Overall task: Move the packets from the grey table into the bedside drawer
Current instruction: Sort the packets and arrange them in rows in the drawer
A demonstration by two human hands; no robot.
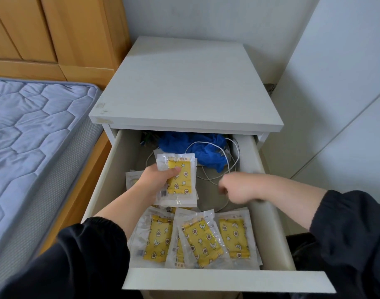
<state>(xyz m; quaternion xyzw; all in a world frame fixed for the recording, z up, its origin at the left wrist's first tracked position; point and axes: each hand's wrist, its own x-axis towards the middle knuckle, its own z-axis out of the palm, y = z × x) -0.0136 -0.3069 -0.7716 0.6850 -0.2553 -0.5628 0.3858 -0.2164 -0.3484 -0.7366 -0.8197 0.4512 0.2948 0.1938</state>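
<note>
The bedside drawer point(225, 279) stands pulled out under the grey table top point(184, 87). My left hand point(156, 180) grips a small stack of clear packets point(182, 180) with yellow star-patterned pads, held over the drawer's middle left. Several more of the same packets point(197, 238) lie overlapping at the drawer's front. My right hand point(234, 186) hovers inside the drawer on the right with fingers curled, blurred; whether it holds anything cannot be told.
Crumpled blue cloth point(197, 147) and a white cable point(230, 167) lie at the back of the drawer. A blue quilted mattress point(34, 130) on a wooden bed frame is to the left. White wall panels point(335, 104) stand to the right.
</note>
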